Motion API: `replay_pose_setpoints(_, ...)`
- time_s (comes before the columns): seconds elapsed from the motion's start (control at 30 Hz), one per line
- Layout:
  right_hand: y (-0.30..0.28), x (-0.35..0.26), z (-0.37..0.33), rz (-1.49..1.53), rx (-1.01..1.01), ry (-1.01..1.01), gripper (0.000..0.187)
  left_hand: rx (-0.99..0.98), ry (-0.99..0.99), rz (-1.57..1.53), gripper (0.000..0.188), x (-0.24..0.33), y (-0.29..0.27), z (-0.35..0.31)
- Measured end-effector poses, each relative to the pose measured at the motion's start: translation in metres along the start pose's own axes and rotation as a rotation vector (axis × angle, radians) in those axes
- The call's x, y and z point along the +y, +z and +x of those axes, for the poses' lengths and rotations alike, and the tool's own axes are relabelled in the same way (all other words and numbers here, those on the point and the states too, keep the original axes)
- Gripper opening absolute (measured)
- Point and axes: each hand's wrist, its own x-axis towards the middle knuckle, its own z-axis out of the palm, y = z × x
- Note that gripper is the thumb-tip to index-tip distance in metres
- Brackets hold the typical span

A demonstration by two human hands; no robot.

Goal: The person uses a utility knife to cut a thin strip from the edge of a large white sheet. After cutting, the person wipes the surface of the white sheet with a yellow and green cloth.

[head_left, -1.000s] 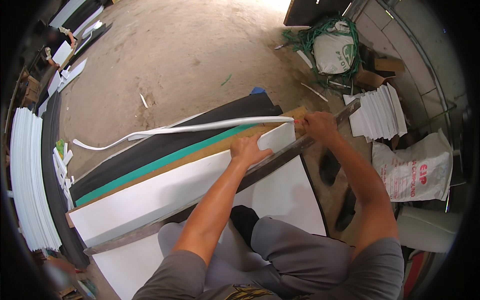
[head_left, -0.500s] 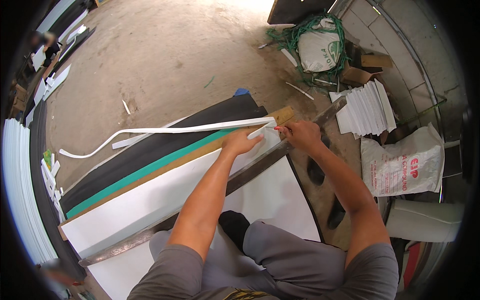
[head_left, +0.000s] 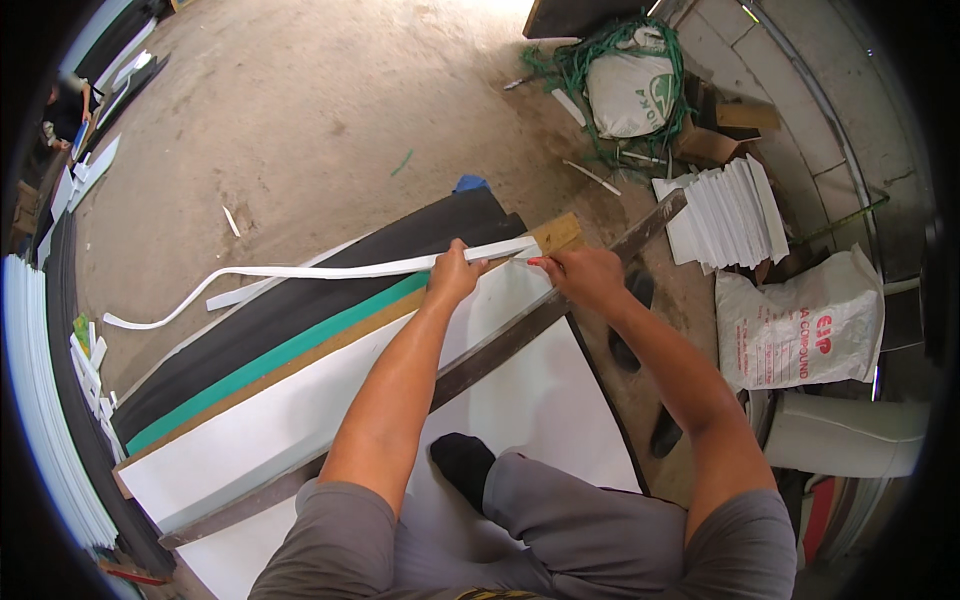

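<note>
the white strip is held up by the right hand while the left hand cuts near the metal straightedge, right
Not quite: the hands are swapped. In the head view the left hand lifts the white strip, and the right hand works by the metal straightedge.

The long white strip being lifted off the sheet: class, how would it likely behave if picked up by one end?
The white strip would probably flop: held by the left hand, it sags and curves along its length. It seems light, since its far end trails loosely on the concrete floor. Being flat, it should not roll.
</note>
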Motion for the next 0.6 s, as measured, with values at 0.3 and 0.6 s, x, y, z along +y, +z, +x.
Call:
replay_pose_setpoints(0.3,0.004,0.001,0.016,-0.072,0.041,-0.017,0.047,0.118,-0.149,0.047,0.051,0.045,-0.013,-0.033)
replay_pose_setpoints(0.6,0.011,0.009,0.024,-0.073,0.047,-0.027,0.05,0.134,-0.159,0.063,0.049,0.05,-0.013,-0.037)
